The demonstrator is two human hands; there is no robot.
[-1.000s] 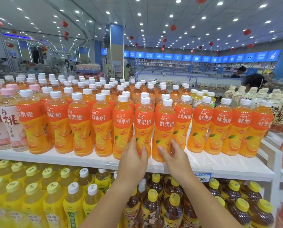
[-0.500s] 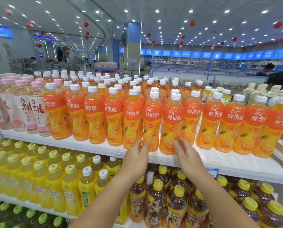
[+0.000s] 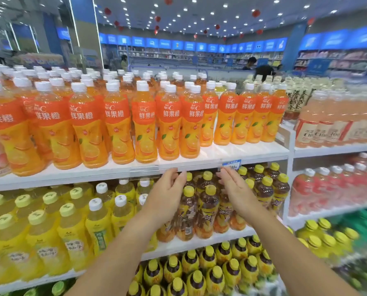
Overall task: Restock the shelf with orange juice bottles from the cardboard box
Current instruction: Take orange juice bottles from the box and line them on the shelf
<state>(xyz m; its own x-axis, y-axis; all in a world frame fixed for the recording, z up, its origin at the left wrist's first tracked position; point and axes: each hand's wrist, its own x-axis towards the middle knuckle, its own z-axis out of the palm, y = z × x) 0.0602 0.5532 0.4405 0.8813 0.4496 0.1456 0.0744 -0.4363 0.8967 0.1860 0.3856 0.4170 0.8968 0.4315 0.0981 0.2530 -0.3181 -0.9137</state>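
Observation:
Rows of orange juice bottles [image 3: 144,122] with white caps and orange labels stand upright along the top white shelf [image 3: 242,152]. My left hand [image 3: 167,193] and my right hand [image 3: 236,189] hang just below that shelf's front edge, palms facing each other. Both have fingers apart and hold nothing. They are in front of the brown tea bottles one shelf down. No cardboard box is in view.
Brown tea bottles with yellow caps [image 3: 208,206] and pale yellow drink bottles [image 3: 50,227] fill the second shelf. More yellow-capped bottles [image 3: 199,270] sit below. A neighbouring shelf unit [image 3: 327,149] on the right holds peach and pink drinks. People stand far back in the store.
Both hands have left the front orange juice bottles and dropped below the top shelf's edge. The view has shifted right and down.

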